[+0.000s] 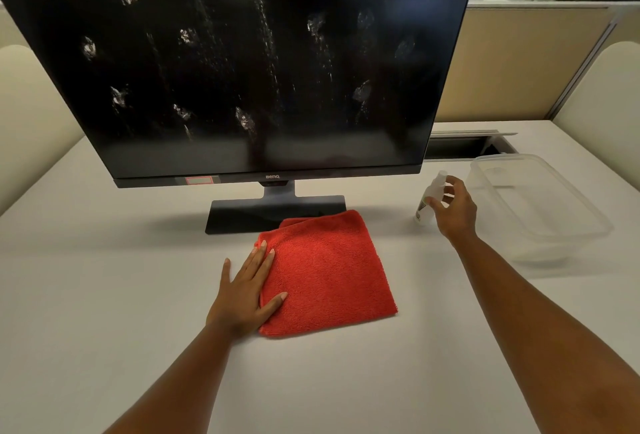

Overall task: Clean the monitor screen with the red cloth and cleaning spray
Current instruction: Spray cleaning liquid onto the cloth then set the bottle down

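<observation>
A black monitor (242,63) stands on the white desk, its dark screen covered in whitish smudges and drip streaks. In front of its stand lies a folded red cloth (329,272). My left hand (246,291) rests flat on the cloth's left edge, fingers spread. A small clear spray bottle (430,196) stands upright to the right of the monitor. My right hand (453,207) is at the bottle with fingers curled around it, though a firm grip is not clear.
A clear plastic container (540,205) sits at the right, just beyond my right hand. A cable slot (464,146) is cut into the desk behind it. Beige partition panels stand behind the desk.
</observation>
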`<state>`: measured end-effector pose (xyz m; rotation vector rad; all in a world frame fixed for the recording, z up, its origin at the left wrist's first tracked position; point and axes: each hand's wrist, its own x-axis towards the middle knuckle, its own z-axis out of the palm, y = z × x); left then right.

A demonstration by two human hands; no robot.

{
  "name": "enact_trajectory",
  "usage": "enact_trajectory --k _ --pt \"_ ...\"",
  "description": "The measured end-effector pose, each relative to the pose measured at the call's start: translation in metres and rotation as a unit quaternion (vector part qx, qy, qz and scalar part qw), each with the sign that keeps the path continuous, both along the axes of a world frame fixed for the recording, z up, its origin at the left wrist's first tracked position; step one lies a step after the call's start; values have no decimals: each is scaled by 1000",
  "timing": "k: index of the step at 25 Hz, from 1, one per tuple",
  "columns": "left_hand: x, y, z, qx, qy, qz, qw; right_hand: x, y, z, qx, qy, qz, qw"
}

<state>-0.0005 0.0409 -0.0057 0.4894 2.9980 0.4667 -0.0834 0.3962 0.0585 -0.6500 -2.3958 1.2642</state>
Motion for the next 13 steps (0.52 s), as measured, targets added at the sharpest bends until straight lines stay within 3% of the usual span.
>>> enact_trajectory --k 6,8,11,13 --pt "-1 0 -3 1 2 -1 1000 5 -1 -1 -62 3 26 998" --pt "-1 0 -4 6 1 -2 1000 12 -4 -4 -62 12 -17 998" --pt "-2 -1 -6 4 0 -3 1000 35 -25 -16 -41 1 -160 986" --pt "-2 -2 -7 5 -2 -2 1000 49 -53 -26 -26 -54 -128 990"
